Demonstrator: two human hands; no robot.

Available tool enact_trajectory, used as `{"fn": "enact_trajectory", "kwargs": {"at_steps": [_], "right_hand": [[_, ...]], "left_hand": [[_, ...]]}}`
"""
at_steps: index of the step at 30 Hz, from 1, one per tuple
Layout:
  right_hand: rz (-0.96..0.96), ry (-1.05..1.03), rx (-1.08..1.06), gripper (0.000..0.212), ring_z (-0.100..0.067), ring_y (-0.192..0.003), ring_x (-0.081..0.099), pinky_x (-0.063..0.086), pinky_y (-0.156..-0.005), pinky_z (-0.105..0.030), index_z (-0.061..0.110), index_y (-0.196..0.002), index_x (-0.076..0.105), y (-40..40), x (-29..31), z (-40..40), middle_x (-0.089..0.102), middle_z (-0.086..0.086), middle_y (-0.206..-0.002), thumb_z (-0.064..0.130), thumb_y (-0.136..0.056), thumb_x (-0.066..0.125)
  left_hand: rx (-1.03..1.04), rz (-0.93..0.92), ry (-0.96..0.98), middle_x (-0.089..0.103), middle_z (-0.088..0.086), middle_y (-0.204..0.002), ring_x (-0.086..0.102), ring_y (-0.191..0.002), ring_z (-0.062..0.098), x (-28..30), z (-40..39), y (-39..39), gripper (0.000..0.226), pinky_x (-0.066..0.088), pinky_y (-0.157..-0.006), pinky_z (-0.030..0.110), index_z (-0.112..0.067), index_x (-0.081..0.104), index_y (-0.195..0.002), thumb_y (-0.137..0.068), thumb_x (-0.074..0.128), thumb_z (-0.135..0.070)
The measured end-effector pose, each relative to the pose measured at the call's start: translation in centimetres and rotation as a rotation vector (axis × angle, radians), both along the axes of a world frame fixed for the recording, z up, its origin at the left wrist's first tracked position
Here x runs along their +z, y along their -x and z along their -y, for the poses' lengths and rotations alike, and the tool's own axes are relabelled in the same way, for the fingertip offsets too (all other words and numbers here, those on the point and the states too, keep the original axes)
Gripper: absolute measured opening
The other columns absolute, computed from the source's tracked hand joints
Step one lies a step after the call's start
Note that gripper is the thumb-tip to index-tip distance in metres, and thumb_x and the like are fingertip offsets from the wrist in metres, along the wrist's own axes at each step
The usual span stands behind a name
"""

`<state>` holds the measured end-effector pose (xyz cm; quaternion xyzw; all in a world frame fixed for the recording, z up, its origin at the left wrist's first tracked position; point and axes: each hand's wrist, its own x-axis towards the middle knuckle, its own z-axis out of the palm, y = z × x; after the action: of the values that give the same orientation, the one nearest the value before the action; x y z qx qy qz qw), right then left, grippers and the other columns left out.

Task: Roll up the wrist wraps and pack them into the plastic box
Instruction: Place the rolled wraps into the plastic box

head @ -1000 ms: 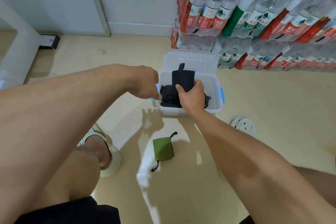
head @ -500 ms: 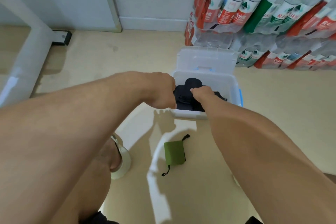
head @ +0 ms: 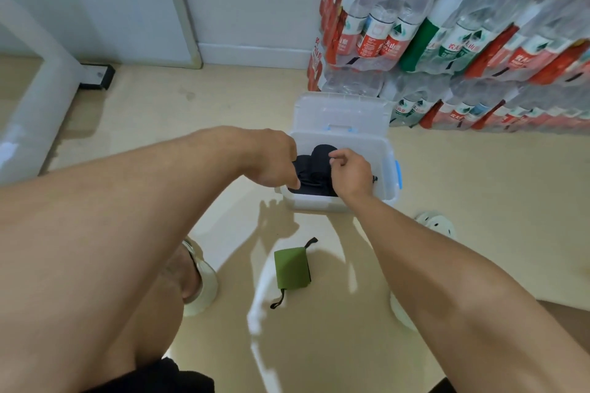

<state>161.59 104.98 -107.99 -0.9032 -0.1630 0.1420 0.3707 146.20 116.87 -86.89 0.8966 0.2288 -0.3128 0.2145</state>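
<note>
The left hand [head: 274, 166] is reaching over the near left corner of the box with its fingers curled downward; the fingertips are touching the dark fabric there, but whether they are actually pinching it cannot be told from this angle. The right hand [head: 351, 174] is hovering over the middle of the box with its fingers curled in toward the palm, thumb and forefinger close together; whether anything is held between them cannot be told either.

Under both hands the black rolled wrist wraps [head: 316, 169] are lying inside the clear plastic storage box with blue side latches [head: 388, 166], filling its left and middle part. The box is sitting on the beige floor [head: 479, 201], and its clear lid [head: 343, 113] is standing open behind it, leaning toward the stacked shrink-wrapped packs of water bottles with red and green labels [head: 463, 35].

Nearer to the person, a small olive-green folded fabric pouch with a black cord loop [head: 292, 268] is lying on the floor, well apart from the box and between the 2 forearms. A pale sandal on the person's foot [head: 201, 281] is showing at the left, and a white perforated clog [head: 435, 223] is lying to the right of the box. A white table leg with a black foot [head: 95, 75] is standing at the far left by the wall.
</note>
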Motion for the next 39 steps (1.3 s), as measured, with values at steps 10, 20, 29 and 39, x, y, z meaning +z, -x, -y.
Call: {"fn": "enact_trajectory", "kwargs": {"at_steps": [10, 20, 29, 39], "right_hand": [[-0.132, 0.349, 0.365, 0.027, -0.019, -0.102, 0.066, 0.052, -0.088, -0.032, 0.035, -0.116, 0.068, 9.5, -3.1, 4.8, 0.072, 0.008, -0.106, 0.037, -0.09, 0.059], [-0.7, 0.475, 0.256, 0.07, -0.019, -0.099, 0.064, 0.055, -0.08, -0.033, 0.016, -0.119, 0.059, 13.2, -10.3, 6.4, 0.065, 0.0, -0.113, 0.063, -0.071, 0.08], [-0.557, 0.502, 0.397, 0.055, -0.024, -0.109, 0.061, 0.054, -0.093, -0.038, 0.015, -0.125, 0.048, 14.8, -9.9, 4.5, 0.061, -0.002, -0.118, 0.037, -0.081, 0.074], [0.008, 0.008, 0.376, 0.064, -0.015, -0.12, 0.053, 0.043, -0.097, -0.029, 0.02, -0.141, 0.047, 12.8, -2.9, 2.7, 0.058, 0.004, -0.13, 0.039, -0.086, 0.074]], "left_hand": [[-0.018, 0.078, 0.034, 0.062, 0.005, -0.133, 0.058, -0.12, 0.027, 0.4, 1.5, 0.1, 0.048, 0.047, -0.104, 0.041, -0.011, 0.057, -0.135, -0.097, 0.062, -0.04], [-0.016, 0.027, 0.036, 0.061, 0.003, -0.133, 0.056, -0.122, 0.026, -0.2, 0.4, 0.4, 0.05, 0.045, -0.106, 0.042, -0.011, 0.055, -0.137, -0.098, 0.059, -0.042], [-0.009, 0.021, 0.038, 0.061, 0.004, -0.134, 0.056, -0.123, 0.027, -0.4, 0.2, 0.1, 0.05, 0.044, -0.106, 0.041, -0.009, 0.055, -0.137, -0.099, 0.059, -0.041], [0.027, 0.089, 0.017, 0.058, 0.005, -0.138, 0.055, -0.123, 0.028, -0.1, 0.5, -0.6, 0.051, 0.046, -0.104, 0.04, -0.012, 0.053, -0.139, -0.097, 0.062, -0.039]]}}
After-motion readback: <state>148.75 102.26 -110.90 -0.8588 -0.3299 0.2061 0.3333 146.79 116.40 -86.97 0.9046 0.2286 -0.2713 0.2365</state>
